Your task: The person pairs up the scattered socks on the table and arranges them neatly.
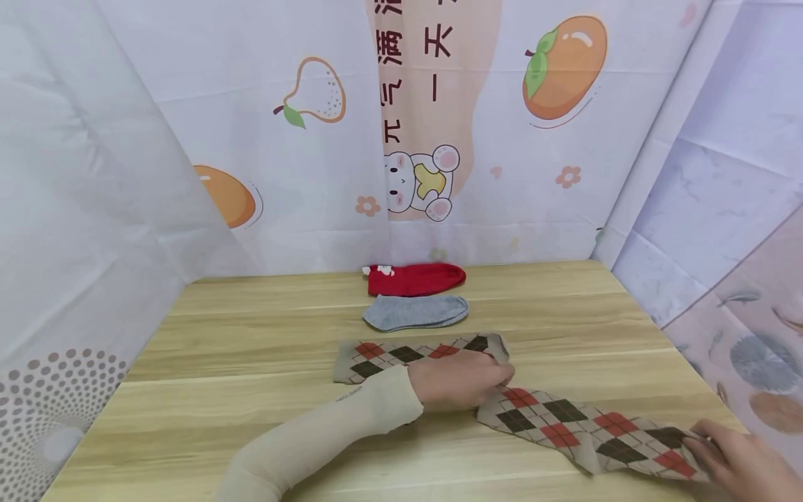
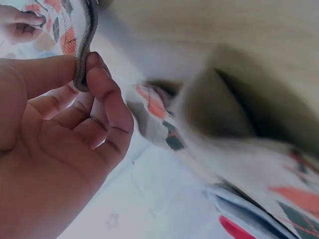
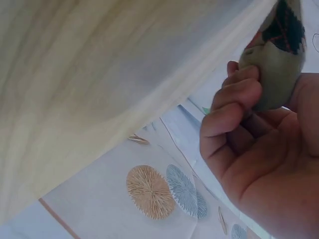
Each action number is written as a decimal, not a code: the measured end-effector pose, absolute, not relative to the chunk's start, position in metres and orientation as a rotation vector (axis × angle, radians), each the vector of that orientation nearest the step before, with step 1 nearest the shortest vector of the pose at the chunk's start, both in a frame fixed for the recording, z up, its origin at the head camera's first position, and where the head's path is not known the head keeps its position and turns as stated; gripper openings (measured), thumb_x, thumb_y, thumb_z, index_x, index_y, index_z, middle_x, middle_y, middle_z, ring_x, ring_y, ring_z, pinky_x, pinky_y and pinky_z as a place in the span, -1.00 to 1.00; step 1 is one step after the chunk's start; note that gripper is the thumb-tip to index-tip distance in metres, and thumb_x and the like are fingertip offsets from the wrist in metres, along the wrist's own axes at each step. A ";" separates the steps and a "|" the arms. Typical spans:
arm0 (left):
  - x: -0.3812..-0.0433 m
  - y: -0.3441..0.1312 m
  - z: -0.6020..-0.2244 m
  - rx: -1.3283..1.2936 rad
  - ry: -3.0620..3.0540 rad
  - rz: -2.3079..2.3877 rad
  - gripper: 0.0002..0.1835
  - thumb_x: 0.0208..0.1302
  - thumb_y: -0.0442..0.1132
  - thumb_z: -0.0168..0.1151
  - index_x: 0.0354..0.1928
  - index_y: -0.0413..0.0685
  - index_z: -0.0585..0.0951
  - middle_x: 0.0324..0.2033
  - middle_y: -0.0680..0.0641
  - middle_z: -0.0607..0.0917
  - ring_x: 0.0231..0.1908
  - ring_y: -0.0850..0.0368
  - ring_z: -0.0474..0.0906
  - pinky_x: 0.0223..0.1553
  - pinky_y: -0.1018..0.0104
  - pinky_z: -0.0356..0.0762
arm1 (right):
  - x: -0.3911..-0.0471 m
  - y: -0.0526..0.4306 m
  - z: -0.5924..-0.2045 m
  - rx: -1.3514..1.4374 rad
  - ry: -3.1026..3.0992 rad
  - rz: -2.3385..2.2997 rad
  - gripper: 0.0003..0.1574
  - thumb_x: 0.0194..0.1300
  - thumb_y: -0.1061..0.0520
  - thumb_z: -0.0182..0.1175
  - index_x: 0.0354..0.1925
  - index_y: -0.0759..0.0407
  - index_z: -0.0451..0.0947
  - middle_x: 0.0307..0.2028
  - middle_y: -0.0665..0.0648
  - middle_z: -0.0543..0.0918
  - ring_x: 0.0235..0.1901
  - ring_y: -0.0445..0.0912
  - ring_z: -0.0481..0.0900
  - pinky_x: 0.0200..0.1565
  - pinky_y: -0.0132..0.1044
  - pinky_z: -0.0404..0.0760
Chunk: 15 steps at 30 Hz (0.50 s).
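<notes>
An argyle sock (image 1: 564, 422) in beige, red and dark green is stretched between the two hands over the front right of the table. My left hand (image 1: 461, 378) pinches its edge between thumb and fingertips, as the left wrist view shows with the hand (image 2: 75, 119) close up. At the far right my right hand (image 1: 746, 457) grips the other end, a plain beige tip in the right wrist view, where the hand (image 3: 264, 144) has its fingers curled round it. A second argyle sock (image 1: 370, 359) lies flat behind the left hand, which partly covers it.
Farther back on the wooden table (image 1: 251, 335) lie a grey sock (image 1: 414, 312) and a red sock (image 1: 414, 279) with a white figure, one behind the other. Printed cloth (image 1: 251, 84) hangs along the back and both sides.
</notes>
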<state>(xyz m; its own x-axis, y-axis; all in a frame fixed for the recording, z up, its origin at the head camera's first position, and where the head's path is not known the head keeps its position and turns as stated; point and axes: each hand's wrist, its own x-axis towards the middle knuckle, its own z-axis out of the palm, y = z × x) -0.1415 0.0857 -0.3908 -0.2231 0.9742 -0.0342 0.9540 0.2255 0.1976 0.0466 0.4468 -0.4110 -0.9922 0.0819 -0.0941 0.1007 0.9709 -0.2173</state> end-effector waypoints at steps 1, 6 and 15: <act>-0.143 0.083 -0.391 1.831 2.327 0.221 -0.97 0.49 -0.28 0.08 -0.16 0.03 0.47 -0.41 0.17 0.54 -0.42 0.39 0.45 -0.31 0.65 0.35 | 0.047 0.447 -0.411 0.120 3.058 -0.343 -0.82 0.36 0.30 0.22 -0.41 0.13 0.50 -0.61 -0.11 0.43 -0.66 -0.31 0.28 -0.56 -0.32 0.33; -0.149 0.067 -0.389 1.802 2.305 0.314 -0.95 0.49 -0.28 0.10 -0.09 -0.02 0.47 -0.37 0.14 0.55 -0.44 0.38 0.43 -0.33 0.65 0.37 | 0.047 0.444 -0.411 0.073 3.137 -0.386 -0.80 0.43 0.25 0.17 -0.39 0.09 0.50 -0.64 -0.20 0.35 -0.67 -0.35 0.23 -0.57 -0.34 0.28; -0.153 0.040 -0.382 1.723 2.330 0.416 -0.98 0.46 -0.28 0.14 -0.14 0.00 0.52 -0.34 0.13 0.60 -0.37 0.37 0.46 -0.29 0.64 0.40 | 0.043 0.432 -0.406 0.080 3.214 -0.460 -0.80 0.48 0.19 0.12 -0.36 0.11 0.54 -0.67 -0.21 0.35 -0.70 -0.33 0.21 -0.59 -0.35 0.25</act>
<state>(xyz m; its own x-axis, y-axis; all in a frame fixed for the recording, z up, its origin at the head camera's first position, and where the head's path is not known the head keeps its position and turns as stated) -0.1528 0.0396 -0.3820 -0.2924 0.9563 -0.0035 0.8959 0.2752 0.3487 0.0427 0.4323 -0.4058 -0.9931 0.0639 0.0979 0.0338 0.9587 -0.2824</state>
